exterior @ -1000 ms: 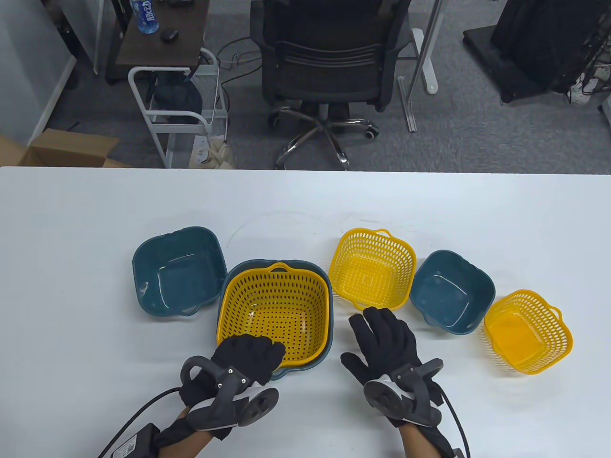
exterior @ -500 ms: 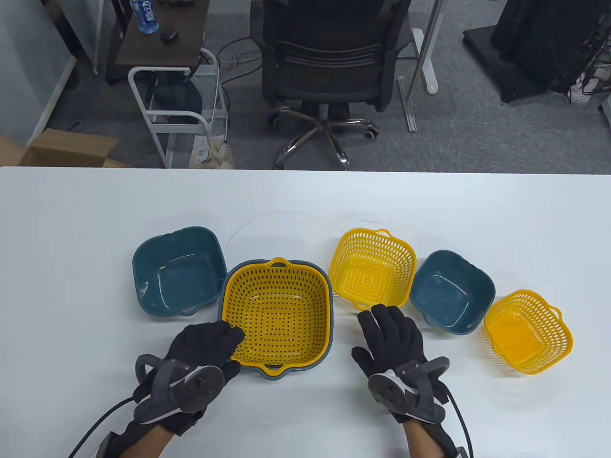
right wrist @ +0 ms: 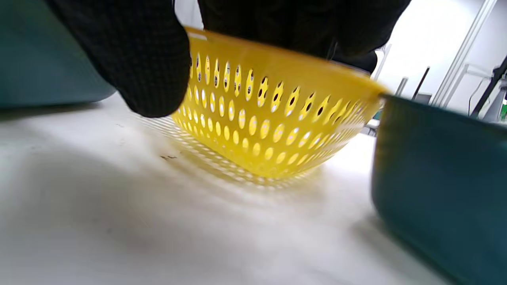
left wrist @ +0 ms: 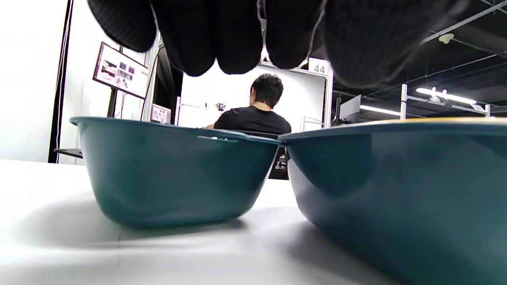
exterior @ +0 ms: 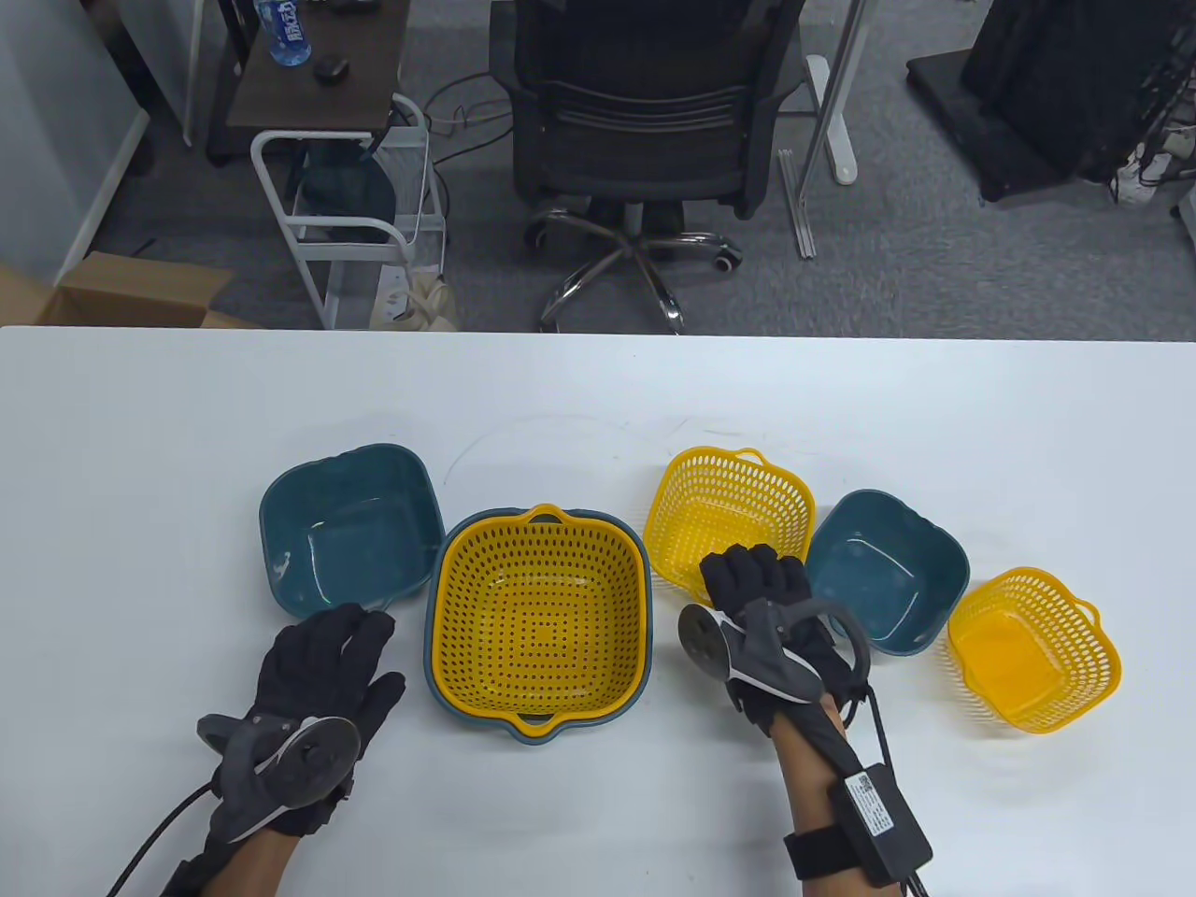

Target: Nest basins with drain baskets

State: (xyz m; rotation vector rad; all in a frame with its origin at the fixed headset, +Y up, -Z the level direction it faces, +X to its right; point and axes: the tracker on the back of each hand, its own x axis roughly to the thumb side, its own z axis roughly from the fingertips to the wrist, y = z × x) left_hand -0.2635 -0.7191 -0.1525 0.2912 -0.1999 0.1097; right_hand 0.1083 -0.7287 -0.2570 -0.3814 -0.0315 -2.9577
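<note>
Now the right hand (exterior: pixel 759 598) grips the medium yellow perforated plastic basket (exterior: pixel 729 523) by its near rim; lift level, then lower squarely into a teal basin (exterior: pixel 350 533). Left hand (exterior: pixel 318 654) lies open, empty.

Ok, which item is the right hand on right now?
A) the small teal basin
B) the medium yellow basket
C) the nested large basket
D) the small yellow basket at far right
B: the right hand grips the near rim of the medium yellow basket.
</note>
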